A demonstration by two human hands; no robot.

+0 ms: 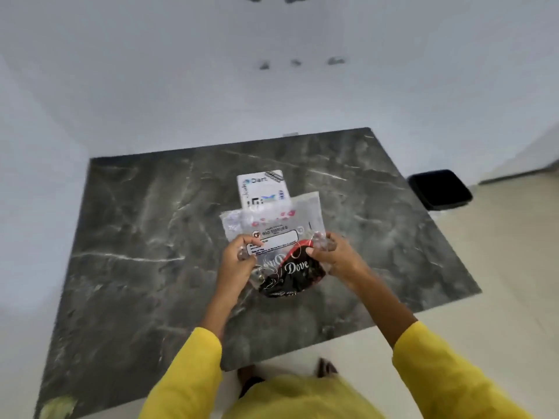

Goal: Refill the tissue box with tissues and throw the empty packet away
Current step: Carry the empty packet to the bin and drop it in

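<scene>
A clear plastic tissue packet [281,219] with a "Big Tissues" label and a dark "Dove" printed end lies flat and looks empty, held just above the dark marble table [136,237]. My left hand [239,258] pinches its near left edge. My right hand [329,252] grips its near right edge. Behind the packet a white tissue box [263,187] marked "Dart" stands on the table, its near part covered by the packet.
A black bin [440,189] sits on the light tiled floor to the right of the table. White walls close off the back and left. My feet show at the table's near edge.
</scene>
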